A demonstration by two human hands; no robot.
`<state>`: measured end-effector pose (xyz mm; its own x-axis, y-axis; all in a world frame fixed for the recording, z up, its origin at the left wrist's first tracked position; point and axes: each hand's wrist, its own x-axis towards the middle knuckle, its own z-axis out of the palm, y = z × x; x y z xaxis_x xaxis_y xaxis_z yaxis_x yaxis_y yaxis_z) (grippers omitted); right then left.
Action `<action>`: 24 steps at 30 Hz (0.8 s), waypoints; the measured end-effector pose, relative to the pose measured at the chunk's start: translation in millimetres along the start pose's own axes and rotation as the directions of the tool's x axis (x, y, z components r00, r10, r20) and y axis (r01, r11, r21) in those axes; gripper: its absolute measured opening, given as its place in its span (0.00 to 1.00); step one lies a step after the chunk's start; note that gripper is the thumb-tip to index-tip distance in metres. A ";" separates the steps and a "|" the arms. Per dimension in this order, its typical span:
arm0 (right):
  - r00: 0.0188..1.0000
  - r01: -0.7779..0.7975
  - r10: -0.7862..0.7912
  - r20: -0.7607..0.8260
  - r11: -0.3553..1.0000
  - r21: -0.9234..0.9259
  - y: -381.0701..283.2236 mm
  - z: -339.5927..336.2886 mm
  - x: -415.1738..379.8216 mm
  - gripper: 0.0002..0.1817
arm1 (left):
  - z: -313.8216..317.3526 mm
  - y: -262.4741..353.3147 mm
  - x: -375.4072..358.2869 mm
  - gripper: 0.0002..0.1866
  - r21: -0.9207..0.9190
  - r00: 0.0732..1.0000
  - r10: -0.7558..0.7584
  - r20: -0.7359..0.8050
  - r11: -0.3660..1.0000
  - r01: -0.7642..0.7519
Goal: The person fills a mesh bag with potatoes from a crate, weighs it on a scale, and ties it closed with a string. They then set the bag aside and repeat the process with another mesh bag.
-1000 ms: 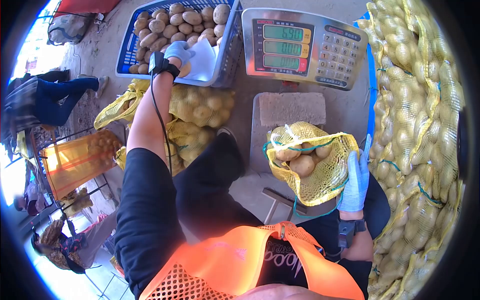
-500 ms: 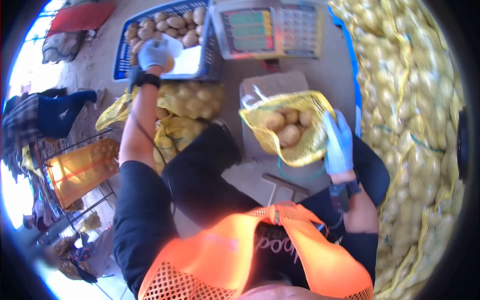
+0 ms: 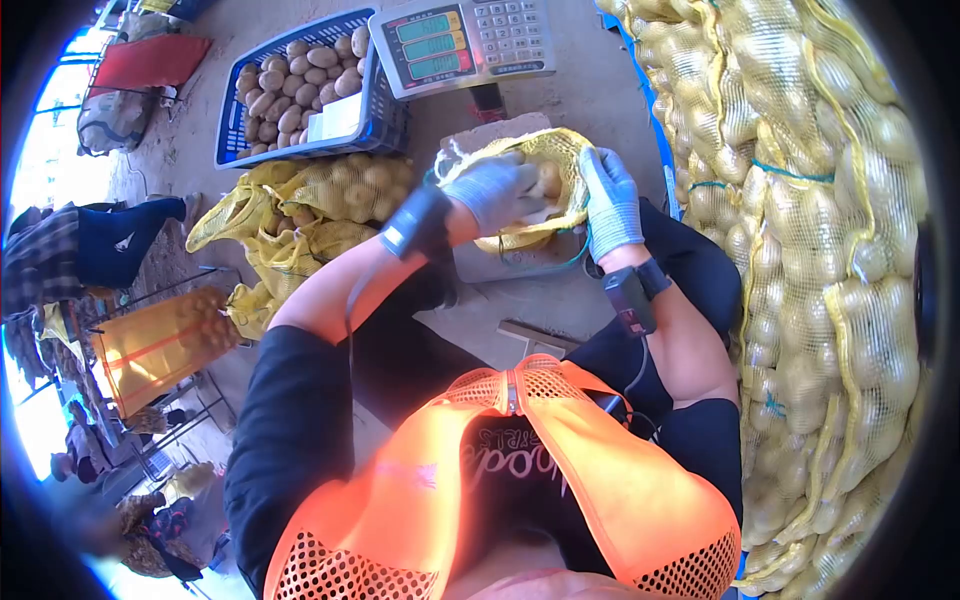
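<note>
Leaving the crate (image 3: 386,124), my left hand (image 3: 490,195) has come to the mouth of the bag (image 3: 572,152), fingers reaching in; blur hides whether they hold anything. The bag, with potatoes (image 3: 550,178) inside, sits over the platform (image 3: 500,266), whose near edge shows below. My right hand (image 3: 612,205) pinches the bag's right rim, so both hands now work there.
</note>
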<state>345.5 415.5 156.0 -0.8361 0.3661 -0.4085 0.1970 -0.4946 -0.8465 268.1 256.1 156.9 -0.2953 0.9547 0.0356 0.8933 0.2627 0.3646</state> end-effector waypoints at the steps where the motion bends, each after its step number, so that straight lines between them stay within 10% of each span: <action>1: 0.999 -0.001 -0.004 -0.037 0.990 -0.138 -4.2 -2.6 -3.0 0.08 | 5.7 -8.4 -11.7 0.09 0.111 0.979 0.126 0.162 0.983 -0.145; 3: 0.999 -0.032 0.027 -0.029 0.984 -0.176 -10.8 -4.3 -9.3 0.08 | -6.4 -2.6 -21.5 0.10 0.140 0.969 0.215 0.125 0.963 -0.232; 5: 0.998 -0.030 0.043 0.034 0.951 -0.307 -13.5 -4.8 -10.3 0.09 | -28.5 15.4 -27.4 0.13 -0.107 0.898 -0.372 0.235 0.908 0.404; 6: 0.998 -0.024 0.040 0.046 0.953 -0.301 -9.7 -6.8 -6.7 0.09 | -49.0 27.5 -22.5 0.15 0.032 0.833 -0.464 0.301 0.878 0.477; 10: 0.961 0.275 -0.189 0.203 0.737 -0.617 -11.1 -14.1 4.7 0.20 | -73.9 31.8 -33.3 0.10 -0.119 0.910 -0.376 -0.172 0.925 0.360; 14: 0.961 0.269 -0.236 0.142 0.695 -0.667 -38.1 -18.3 2.9 0.24 | -99.0 20.1 -44.3 0.07 -0.242 0.736 -0.474 -0.483 0.880 0.408; 18: 0.976 0.212 -0.207 0.062 0.858 -0.468 -62.9 -30.4 11.4 0.22 | -103.7 -2.8 -65.4 0.08 -0.655 0.522 -0.757 -0.393 0.629 0.419; 24: 0.997 0.079 -0.075 0.027 0.925 -0.371 -69.0 -38.0 11.0 0.28 | -75.7 -17.8 -77.1 0.09 -0.807 0.319 -0.844 -0.432 0.519 0.281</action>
<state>342.2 483.5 197.0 -0.8620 0.3806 -0.3348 0.3060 -0.1358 -0.9423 249.3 167.3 218.1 -0.9941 0.0229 0.1056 0.1077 0.2926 0.9502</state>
